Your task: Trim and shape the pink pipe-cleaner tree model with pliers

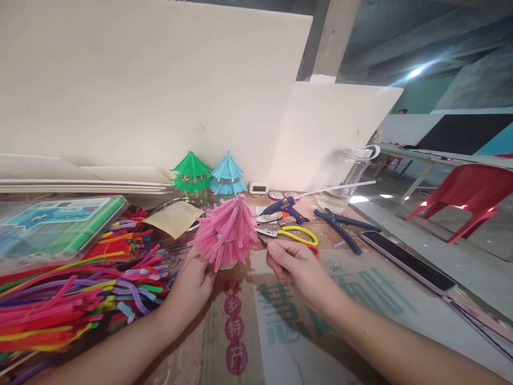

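A pink two-tiered model pavilion point(228, 235) made of fuzzy pipe cleaners stands upright in the middle of the head view. My left hand point(196, 275) is closed around its lower left side; the fingertips are hidden beneath the roof. Just right of the model, my right hand point(290, 262) is closed in a pinch. A thin dark tip shows at those fingers, too small to name. Behind my right hand lie yellow-handled scissors point(298, 232) and a red handle point(315, 249). A blue glue gun point(286, 208) rests farther back.
Green point(191, 174) and blue pavilions point(228, 174) stand by the white board. Pipe cleaners point(60, 305) and a plastic case point(56, 230) fill the left. Around the right are pliers point(339, 227), a jar point(344, 179) and a phone point(409, 262). Printed cardboard point(240, 369) covers the table.
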`<state>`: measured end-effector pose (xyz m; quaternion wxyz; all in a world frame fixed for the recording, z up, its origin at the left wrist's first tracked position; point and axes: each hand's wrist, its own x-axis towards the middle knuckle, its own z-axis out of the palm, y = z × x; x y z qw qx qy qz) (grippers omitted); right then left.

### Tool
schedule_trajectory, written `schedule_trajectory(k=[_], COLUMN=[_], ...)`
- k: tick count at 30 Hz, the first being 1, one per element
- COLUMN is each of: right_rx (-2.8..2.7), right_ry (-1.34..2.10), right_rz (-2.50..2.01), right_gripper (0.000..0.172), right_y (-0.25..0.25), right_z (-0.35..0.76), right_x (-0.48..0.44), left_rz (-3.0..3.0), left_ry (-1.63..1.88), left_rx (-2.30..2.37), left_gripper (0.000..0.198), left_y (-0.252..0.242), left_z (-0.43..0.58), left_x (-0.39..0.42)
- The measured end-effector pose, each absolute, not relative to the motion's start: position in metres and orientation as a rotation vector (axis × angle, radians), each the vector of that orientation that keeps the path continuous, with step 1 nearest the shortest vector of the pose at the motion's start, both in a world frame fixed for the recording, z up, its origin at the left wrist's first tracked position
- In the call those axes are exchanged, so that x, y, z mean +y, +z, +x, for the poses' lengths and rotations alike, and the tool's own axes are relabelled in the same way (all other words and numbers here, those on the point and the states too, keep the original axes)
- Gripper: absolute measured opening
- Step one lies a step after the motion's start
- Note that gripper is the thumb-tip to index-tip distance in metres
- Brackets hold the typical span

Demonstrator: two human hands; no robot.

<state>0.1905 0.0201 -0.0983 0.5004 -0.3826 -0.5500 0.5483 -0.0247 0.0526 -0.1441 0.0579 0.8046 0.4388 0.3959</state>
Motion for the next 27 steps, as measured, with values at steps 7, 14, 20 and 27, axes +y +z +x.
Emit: schedule_trajectory(k=[7, 14, 20, 27], right_rx=[-1.321, -1.329, -1.343, -1.333], right_ry=[1.353, 1.336, 1.337, 1.334], right_rz=[-0.917, -0.952, -0.96, -0.929], right_gripper=[0.052, 0.051, 0.05, 0.051], right_y=[-0.1005, -0.0994, -0.1012, -0.1016], right_z=[0.191, 0.1911, 0.1908, 0.19], right_x=[0.0202, 0.0193, 0.0193, 0.0196], left_rz=[2.444, 2.428, 2.426, 2.454], left_ry=[1.162, 1.177, 1.165, 1.14], left_rx=[1.34, 1.314, 1.326, 1.335], left_gripper=[0.024, 0.027, 0.026, 0.026], left_y=[-0.1437, -0.1416, -0.1416, -0.1422], left_z=[-0.026, -0.0243, -0.0243, -0.0254], left_x=[0.0525, 0.0519, 0.0519, 0.0525])
